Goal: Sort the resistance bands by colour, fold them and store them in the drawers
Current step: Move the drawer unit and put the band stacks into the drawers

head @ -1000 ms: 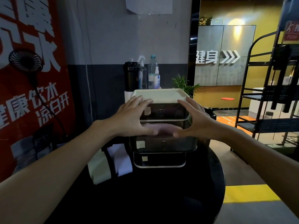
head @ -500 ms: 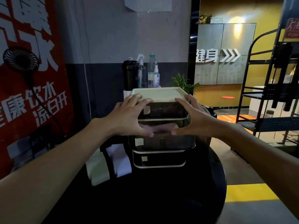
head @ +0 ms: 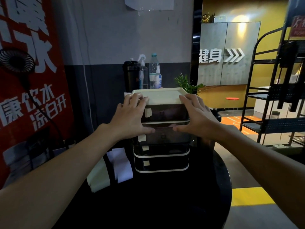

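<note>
A small drawer unit (head: 162, 160) with dark see-through drawers and a cream top (head: 162, 96) stands on a black round table (head: 148, 204). My left hand (head: 130, 118) and my right hand (head: 196, 118) flank it, fingers lying on the top's front corners. Both thumbs press on the upper edge of the second drawer (head: 166, 138), which sits nearly flush. A strip of a pink band (head: 164, 128) shows between the thumbs. Two folded bands lie left of the unit, a pale green band (head: 99, 177) and a lavender band (head: 120, 164).
Behind the unit stand a black shaker (head: 131, 76), a spray bottle (head: 142, 75), a water bottle (head: 155, 71) and a small plant (head: 186, 83). A black metal rack (head: 272, 96) stands at the right, a black fan (head: 16, 61) on the red wall at the left.
The second drawer, which stood out with the pink band showing, has slid back into the unit under both thumbs. My fingers have moved up onto the cream top.
</note>
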